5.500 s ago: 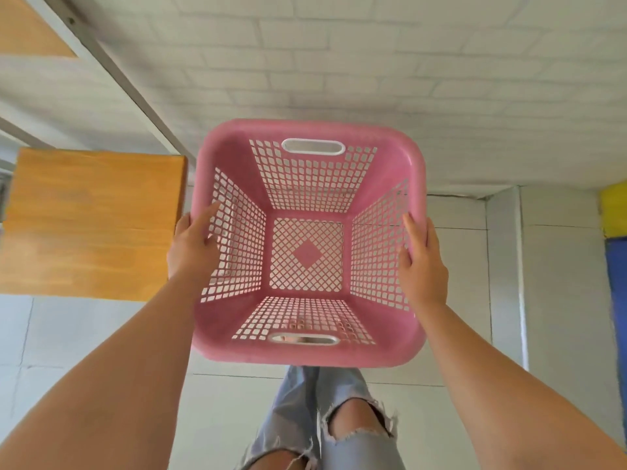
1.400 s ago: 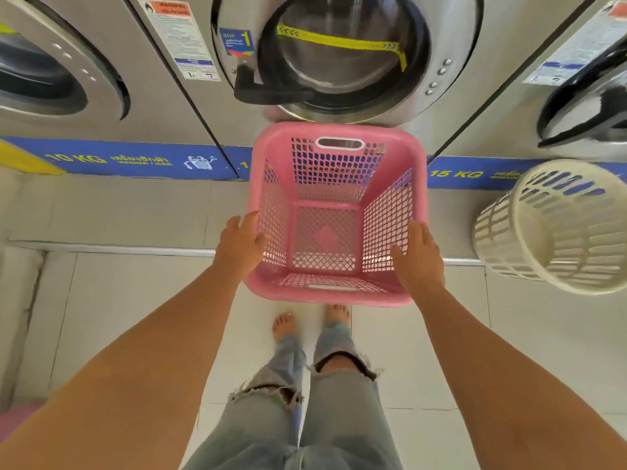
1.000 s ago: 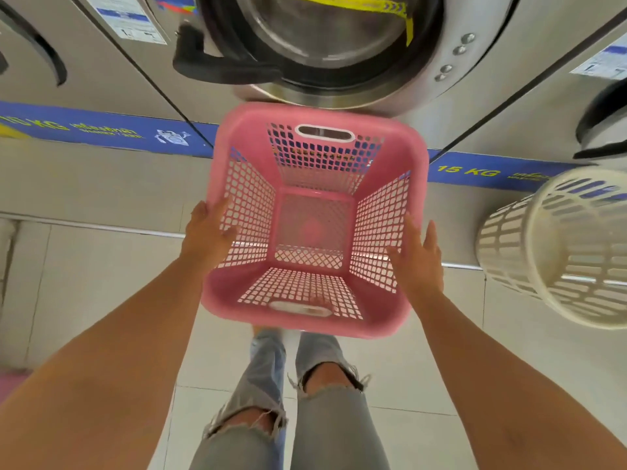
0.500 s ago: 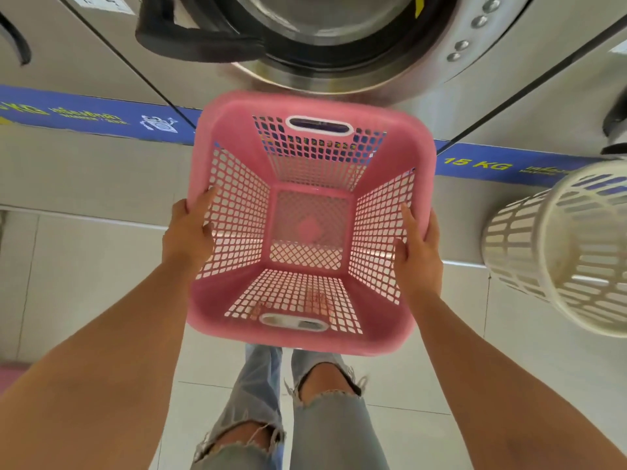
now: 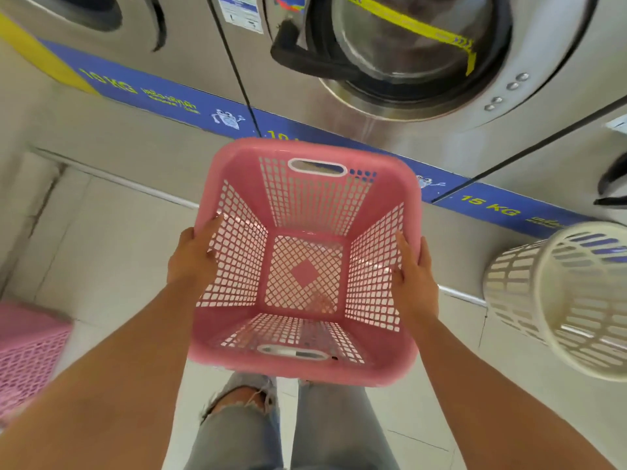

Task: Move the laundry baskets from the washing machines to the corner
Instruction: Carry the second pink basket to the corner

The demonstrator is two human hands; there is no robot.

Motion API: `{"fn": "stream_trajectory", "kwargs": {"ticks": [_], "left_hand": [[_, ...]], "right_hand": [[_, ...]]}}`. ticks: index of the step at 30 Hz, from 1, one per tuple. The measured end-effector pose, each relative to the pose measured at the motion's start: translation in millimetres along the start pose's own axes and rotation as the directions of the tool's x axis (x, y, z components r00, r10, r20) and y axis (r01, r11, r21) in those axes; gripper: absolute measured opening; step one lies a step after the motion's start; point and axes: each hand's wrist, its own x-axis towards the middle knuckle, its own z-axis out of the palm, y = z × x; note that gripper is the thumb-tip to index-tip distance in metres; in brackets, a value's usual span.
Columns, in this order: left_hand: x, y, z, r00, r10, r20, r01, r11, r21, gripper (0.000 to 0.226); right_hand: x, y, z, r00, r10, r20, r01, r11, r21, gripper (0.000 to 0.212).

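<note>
An empty pink square laundry basket with lattice walls hangs in the air in front of me, above my legs. My left hand grips its left rim and my right hand grips its right rim. A round cream slatted basket stands on the floor at the right, below the machines. Part of another pink basket shows at the left edge.
A row of steel front-loading washing machines fills the top of the view, with a blue strip marked in kilograms along their base. A low step runs under them. Pale floor tiles lie below me.
The view has swung left and the basket has come away from the machine door with both hands still on it. A second pink basket has appeared at the left edge.
</note>
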Motion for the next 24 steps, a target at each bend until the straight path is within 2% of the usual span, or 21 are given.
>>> {"fn": "stream_trajectory", "kwargs": {"ticks": [4,8,15,20,24], "left_hand": [[-27,-49,-22,0.995,-0.086,-0.044,0.083,0.995,-0.059,0.071],[-52,-108,-45,0.986,-0.117,-0.115,0.104,0.988,-0.114,0.071],[-117,-245,-94,0.942,-0.241,-0.233,0.176,0.947,-0.267,0.075],[-171,-345,-129,0.848,-0.407,-0.338,0.278,0.887,-0.369,0.075],[-221,-423,-160,0.752,-0.541,-0.376,0.332,0.804,-0.493,0.077]], "right_hand": [[-17,-41,8,0.996,-0.086,0.021,0.086,0.996,-0.035,0.067],[-38,-91,28,0.978,-0.208,0.013,0.209,0.975,-0.072,0.066],[-100,-200,85,0.900,-0.430,0.065,0.434,0.898,-0.074,0.069],[-160,-284,139,0.810,-0.575,0.115,0.581,0.813,-0.038,0.068],[-217,-352,179,0.706,-0.695,0.133,0.701,0.713,0.007,0.071]]}}
